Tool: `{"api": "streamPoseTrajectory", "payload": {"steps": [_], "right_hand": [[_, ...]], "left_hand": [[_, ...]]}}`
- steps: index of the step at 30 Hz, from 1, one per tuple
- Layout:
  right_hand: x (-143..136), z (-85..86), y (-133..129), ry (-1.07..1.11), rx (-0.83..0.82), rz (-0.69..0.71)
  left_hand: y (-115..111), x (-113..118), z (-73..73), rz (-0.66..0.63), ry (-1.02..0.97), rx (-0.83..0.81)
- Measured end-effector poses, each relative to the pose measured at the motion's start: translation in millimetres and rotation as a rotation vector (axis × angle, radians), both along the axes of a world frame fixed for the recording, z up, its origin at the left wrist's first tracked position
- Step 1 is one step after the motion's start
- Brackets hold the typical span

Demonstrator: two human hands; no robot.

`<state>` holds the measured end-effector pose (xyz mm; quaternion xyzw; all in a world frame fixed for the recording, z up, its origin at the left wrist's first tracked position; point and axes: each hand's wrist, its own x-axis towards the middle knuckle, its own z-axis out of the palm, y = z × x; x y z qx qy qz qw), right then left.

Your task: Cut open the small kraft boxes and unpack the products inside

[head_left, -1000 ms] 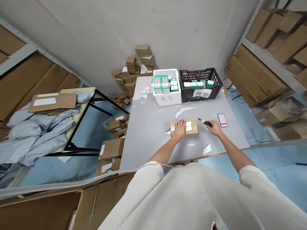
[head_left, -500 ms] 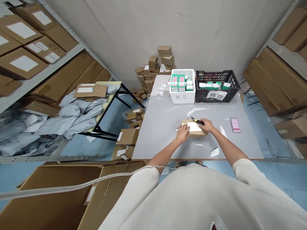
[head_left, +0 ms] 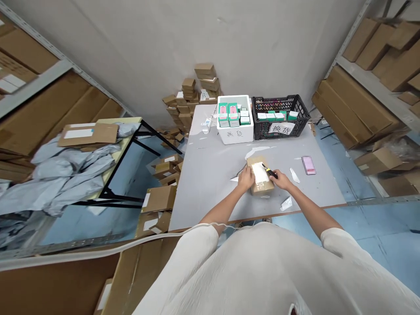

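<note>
A small cardboard box (head_left: 255, 160) lies on the grey table, a white label (head_left: 260, 174) on its top and clear tape across its near end. Against the box's left side rests my left hand (head_left: 246, 178), its fingers closed along that edge. My right hand (head_left: 281, 180) is wrapped round a black and yellow utility knife (head_left: 271, 172) at the box's right side. The knife tip points up and left over the label; whether it touches the surface I cannot tell.
Behind the box stand a white foam bin (head_left: 235, 135) and a black crate (head_left: 282, 119), both holding green and white boxes. A pink phone-like item (head_left: 308, 165) and paper scraps (head_left: 286, 203) lie to the right. Cartons (head_left: 159, 197) stack along the table's left side.
The cardboard box has turned from lying crosswise to lengthwise. My left hand has moved from its top to its left side, and the view has swung right.
</note>
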<state>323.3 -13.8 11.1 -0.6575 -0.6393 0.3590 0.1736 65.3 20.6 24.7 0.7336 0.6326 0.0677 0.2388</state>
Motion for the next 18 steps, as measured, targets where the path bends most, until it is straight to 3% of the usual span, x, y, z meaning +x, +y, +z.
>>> {"api": "streamPoseTrajectory", "payload": {"steps": [4,11,15,18], "right_hand": [[-15,-1.7,-6,0.200,-0.073,0.042],[-14,3.3,22,0.195,0.035,-0.152],[-10,2.6,31,0.228,0.099,-0.171],[-12,1.5,30,0.200,0.090,-0.136]], "left_hand": [[-4,12,1.2,-0.052,0.041,0.008],[-21,43,-14.6,-0.169,0.121,-0.061],[-16,26,-23.2,-0.316,0.131,-0.094],[-8,3,-19.3,-0.480,0.153,-0.100]]}}
